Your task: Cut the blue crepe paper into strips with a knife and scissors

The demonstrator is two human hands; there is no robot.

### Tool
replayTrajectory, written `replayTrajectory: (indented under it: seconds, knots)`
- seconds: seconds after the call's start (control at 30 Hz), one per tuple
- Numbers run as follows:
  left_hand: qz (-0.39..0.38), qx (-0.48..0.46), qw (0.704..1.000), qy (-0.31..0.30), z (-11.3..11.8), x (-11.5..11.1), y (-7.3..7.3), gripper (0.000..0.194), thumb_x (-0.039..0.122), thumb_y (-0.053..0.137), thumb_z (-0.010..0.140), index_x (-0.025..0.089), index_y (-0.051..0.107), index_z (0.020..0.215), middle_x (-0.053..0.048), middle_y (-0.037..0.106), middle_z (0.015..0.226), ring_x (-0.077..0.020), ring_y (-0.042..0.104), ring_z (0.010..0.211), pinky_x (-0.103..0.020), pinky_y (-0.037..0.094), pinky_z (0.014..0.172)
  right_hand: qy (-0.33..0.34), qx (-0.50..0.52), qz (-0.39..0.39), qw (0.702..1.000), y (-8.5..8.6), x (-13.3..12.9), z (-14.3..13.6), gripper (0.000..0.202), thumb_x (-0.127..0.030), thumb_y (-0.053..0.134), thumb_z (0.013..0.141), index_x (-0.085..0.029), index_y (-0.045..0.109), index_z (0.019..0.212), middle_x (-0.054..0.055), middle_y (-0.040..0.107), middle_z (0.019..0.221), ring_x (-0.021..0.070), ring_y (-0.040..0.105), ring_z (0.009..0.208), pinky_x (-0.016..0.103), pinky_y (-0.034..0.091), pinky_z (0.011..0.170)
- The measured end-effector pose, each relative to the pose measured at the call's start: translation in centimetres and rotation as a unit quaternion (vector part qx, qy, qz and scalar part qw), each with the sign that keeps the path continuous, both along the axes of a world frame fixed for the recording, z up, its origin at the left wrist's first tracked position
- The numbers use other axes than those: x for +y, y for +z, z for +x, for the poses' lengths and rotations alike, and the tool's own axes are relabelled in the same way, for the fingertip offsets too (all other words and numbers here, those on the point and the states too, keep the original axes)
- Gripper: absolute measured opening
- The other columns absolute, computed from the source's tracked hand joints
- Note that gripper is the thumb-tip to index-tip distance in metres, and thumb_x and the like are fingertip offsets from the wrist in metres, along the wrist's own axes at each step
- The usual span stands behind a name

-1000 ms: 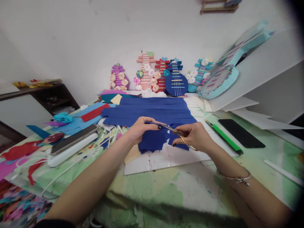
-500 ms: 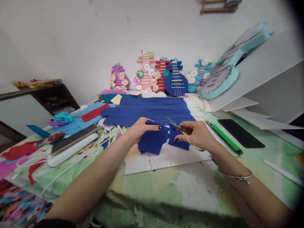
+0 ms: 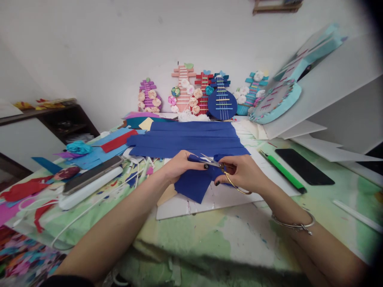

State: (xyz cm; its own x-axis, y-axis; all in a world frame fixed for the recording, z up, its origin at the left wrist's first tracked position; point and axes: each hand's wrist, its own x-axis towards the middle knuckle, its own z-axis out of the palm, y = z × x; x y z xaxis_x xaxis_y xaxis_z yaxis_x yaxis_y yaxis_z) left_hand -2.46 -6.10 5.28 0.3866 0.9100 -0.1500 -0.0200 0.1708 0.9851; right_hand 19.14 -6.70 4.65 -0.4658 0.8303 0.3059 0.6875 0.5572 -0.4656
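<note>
My left hand [image 3: 183, 165] pinches a dark blue piece of thin sheet, paper or cloth [image 3: 193, 185], between thumb and fingers. Its lower corner hangs over a white board [image 3: 179, 210]. In my right hand [image 3: 247, 171] is a pair of gold-handled scissors [image 3: 211, 161], blades pointing left and apart, right by the left thumb at the piece's upper edge. My fingers hide part of the blades, so I cannot tell how deep they reach. Behind both hands lie wide blue strips [image 3: 191, 139], spread side by side.
A green cutter-like tool [image 3: 285, 173] and a black phone [image 3: 304, 166] lie to the right. On the left are another phone [image 3: 92, 174], a white cable and coloured scraps [image 3: 119, 141]. Decorated lute-shaped crafts [image 3: 222, 104] lean against the wall; white boards [image 3: 302, 131] stand right.
My right hand and the scissors have moved slightly left, bringing the blades to the held blue piece. That piece has tilted, its corner lower. The separate blue part at right is now mostly hidden.
</note>
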Motion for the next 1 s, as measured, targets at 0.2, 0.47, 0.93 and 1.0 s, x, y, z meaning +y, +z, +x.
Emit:
replayTrajectory:
  seconds: [0.2,0.47,0.93,1.0]
  knots:
    - [0.012,-0.004,1.0,-0.009,0.21,-0.09,-0.06,0.022,0.016,0.082,0.055,0.014,0.076,0.077,-0.006,0.073,0.076,-0.018,0.065,0.068,-0.031,0.051,0.071,0.0,-0.004,0.007,1.0,-0.23,0.07,-0.03,0.042,-0.06,0.07,0.069,-0.018,0.063,0.07,-0.004,0.047,0.051,0.0102,0.035,0.05,0.026,0.024,0.05]
    - [0.015,-0.006,1.0,-0.021,0.19,-0.06,-0.37,0.021,0.017,0.081,0.057,0.016,0.076,0.078,-0.007,0.074,0.078,-0.0184,0.065,0.067,-0.032,0.051,0.07,-0.003,0.01,0.007,1.0,-0.51,0.2,-0.03,0.043,-0.062,0.07,0.067,-0.018,0.066,0.069,-0.004,0.047,0.05,0.0103,0.035,0.05,0.026,0.025,0.049]
    - [0.017,-0.001,1.0,-0.024,0.07,-0.1,-0.2,0.019,0.02,0.083,0.058,0.016,0.076,0.075,-0.006,0.073,0.074,-0.0166,0.064,0.064,-0.029,0.05,0.064,-0.01,0.016,0.007,1.0,-0.41,0.21,-0.08,0.046,-0.064,0.069,0.066,-0.018,0.064,0.058,-0.004,0.04,0.047,0.0103,0.031,0.05,0.027,0.022,0.047]
    - [0.012,0.0,1.0,-0.025,0.06,-0.11,-0.22,0.02,0.021,0.083,0.058,0.015,0.076,0.076,-0.007,0.073,0.074,-0.017,0.064,0.063,-0.03,0.051,0.064,-0.009,0.019,0.003,1.0,-0.4,0.22,-0.04,0.047,-0.064,0.069,0.065,-0.018,0.065,0.058,-0.004,0.039,0.047,0.0104,0.029,0.05,0.026,0.022,0.046]
